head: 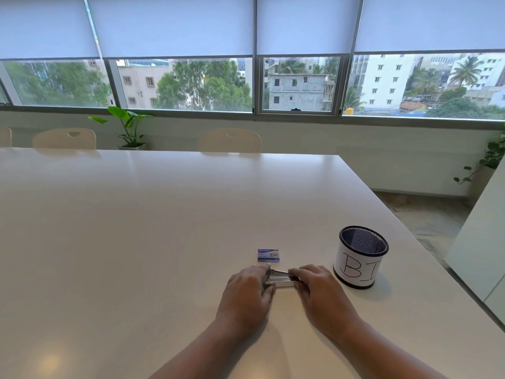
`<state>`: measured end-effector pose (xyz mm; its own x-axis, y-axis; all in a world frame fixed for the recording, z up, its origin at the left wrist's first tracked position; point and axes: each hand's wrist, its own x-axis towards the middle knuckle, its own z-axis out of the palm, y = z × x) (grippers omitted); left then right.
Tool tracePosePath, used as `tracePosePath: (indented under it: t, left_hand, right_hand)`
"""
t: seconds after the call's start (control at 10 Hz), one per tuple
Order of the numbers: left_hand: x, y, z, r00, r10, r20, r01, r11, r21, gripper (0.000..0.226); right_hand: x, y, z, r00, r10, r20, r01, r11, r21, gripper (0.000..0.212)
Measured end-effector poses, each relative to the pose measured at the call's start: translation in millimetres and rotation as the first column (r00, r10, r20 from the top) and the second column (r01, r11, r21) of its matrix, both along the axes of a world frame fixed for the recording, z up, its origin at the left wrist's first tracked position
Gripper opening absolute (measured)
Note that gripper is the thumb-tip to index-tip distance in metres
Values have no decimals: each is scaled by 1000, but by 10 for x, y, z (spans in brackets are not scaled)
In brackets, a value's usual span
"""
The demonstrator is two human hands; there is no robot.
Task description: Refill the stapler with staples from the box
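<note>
A small metal stapler lies on the white table, close in front of me. My left hand grips its left end, fingers curled over it. My right hand holds its right end the same way. The stapler's top looks slightly raised, showing the metal channel between my hands. A small blue staple box lies flat and closed on the table just beyond the stapler, untouched.
A black mesh cup with a white paper label stands to the right of my hands, near the table's right edge. Cream chairs stand along the far side, with a potted plant below the window.
</note>
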<state>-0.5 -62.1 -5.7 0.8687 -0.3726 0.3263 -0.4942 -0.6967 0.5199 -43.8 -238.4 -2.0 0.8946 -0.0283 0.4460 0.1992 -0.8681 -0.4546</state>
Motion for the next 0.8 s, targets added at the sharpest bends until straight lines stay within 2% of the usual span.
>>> tracePosePath:
  t: [0.4, 0.5, 0.6, 0.7, 0.8]
  left_hand:
    - [20, 21, -35, 998, 2, 69, -5, 999, 41, 61]
    - [23, 29, -26, 994, 8, 110, -12, 999, 36, 69]
    - [29, 16, -2, 993, 14, 115, -22, 998, 66, 89]
    - [54, 15, -7, 995, 23, 97, -31, 996, 82, 98]
    - [139, 18, 0, 987, 87, 136, -100, 991, 90, 82]
  right_hand:
    - [-110, 67, 79, 996, -88, 12, 89, 986, -144, 43]
    - [-174, 72, 93, 996, -82, 43, 88, 985, -148, 42]
    - [-225, 62, 93, 995, -67, 70, 76, 988, -131, 37]
    - [-289, 41, 79, 995, -53, 86, 61, 993, -98, 31]
    - [-376, 34, 45, 995, -11, 97, 17, 998, -59, 27]
